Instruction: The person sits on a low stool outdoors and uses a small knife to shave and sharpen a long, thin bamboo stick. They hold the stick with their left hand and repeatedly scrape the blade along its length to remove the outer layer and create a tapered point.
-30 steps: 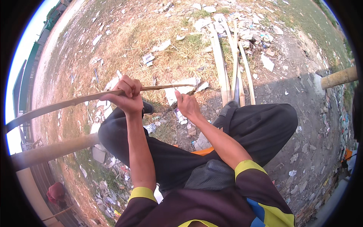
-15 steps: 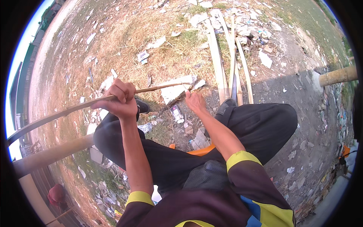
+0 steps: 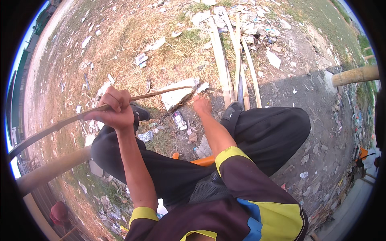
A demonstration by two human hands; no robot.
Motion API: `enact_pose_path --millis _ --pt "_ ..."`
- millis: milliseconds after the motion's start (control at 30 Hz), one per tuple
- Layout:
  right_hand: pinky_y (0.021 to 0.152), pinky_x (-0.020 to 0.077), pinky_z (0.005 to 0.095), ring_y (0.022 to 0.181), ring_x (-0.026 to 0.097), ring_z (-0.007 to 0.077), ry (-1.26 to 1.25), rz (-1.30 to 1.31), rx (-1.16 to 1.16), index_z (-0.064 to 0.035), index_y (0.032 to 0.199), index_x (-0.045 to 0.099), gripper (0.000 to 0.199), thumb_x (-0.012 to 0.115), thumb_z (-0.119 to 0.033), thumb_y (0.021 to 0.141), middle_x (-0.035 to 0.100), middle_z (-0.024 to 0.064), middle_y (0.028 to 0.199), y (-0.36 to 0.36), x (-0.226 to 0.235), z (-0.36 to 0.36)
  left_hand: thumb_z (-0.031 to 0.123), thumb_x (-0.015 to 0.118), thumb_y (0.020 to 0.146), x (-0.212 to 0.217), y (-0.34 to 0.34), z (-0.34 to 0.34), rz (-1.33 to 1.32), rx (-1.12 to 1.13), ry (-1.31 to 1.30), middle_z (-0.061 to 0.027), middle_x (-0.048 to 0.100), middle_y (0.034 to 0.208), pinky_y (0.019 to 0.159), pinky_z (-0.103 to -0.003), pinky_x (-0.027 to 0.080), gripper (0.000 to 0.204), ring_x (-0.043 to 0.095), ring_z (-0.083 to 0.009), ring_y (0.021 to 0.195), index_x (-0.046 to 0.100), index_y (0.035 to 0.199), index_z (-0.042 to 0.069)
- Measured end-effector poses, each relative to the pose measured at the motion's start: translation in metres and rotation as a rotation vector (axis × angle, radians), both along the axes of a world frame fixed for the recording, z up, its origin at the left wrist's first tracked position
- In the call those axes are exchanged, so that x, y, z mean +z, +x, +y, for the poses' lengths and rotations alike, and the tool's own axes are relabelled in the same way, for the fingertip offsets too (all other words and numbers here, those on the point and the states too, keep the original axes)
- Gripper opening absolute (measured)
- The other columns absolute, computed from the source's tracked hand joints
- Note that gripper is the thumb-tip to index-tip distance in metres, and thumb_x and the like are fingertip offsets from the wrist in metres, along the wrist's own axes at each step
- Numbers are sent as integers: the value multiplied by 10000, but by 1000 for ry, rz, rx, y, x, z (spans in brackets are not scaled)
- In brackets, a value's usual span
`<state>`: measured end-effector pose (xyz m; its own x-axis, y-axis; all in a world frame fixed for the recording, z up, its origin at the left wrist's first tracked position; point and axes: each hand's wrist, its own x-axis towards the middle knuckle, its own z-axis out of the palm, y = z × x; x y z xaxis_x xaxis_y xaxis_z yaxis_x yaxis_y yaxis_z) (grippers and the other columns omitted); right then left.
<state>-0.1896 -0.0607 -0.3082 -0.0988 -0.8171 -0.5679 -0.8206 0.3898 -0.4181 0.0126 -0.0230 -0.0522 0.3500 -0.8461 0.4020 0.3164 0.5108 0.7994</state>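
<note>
My left hand (image 3: 113, 106) is closed around a long, thin, curved bamboo strip (image 3: 152, 94). The strip runs from the far left rim, through that hand, to a tip in front of me. Just below and right of the tip is my right hand (image 3: 203, 105), its fingers curled into a fist. Whatever it may grip is too small or hidden to make out, and it looks apart from the strip. Behind the strip's tip a whitish slab (image 3: 177, 96) lies on the ground.
Several pale split bamboo strips (image 3: 220, 60) lie beyond my right foot. Bamboo poles stick in at the left (image 3: 60, 168) and right (image 3: 356, 76). Part of an orange seat (image 3: 204, 161) shows between my legs. Litter covers the dry grass.
My right hand has drawn back a little from the strip's tip, toward me. The left hand keeps its hold. The whole view has shifted slightly.
</note>
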Motion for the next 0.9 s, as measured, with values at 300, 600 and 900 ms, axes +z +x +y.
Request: enact_pose_path --millis 300,600,900 --pt "920 420 448 1055 542 404 56 -8 2 50 1060 598 621 292 -471 916 558 300 1102 -46 32 -3 787 220 765 4 -1 0 5 103 6 10 241 577 462 -263 171 738 171 -113 452 283 521 93" --pt "760 423 503 765 566 483 -180 -592 258 73 643 590 747 225 -506 942 565 330 695 39 165 31 818 155 722 2 -4 1 -51 -1 -3 -31 308 543 350 -267 293 816 314 -155 374 359 503 59" --pt "748 444 503 739 569 486 -291 -475 134 91 641 596 741 235 -476 952 565 325 666 44 128 37 804 136 745 -4 1 -8 -59 -152 -148 -23 275 444 308 -255 220 811 254 -126 316 301 479 56"
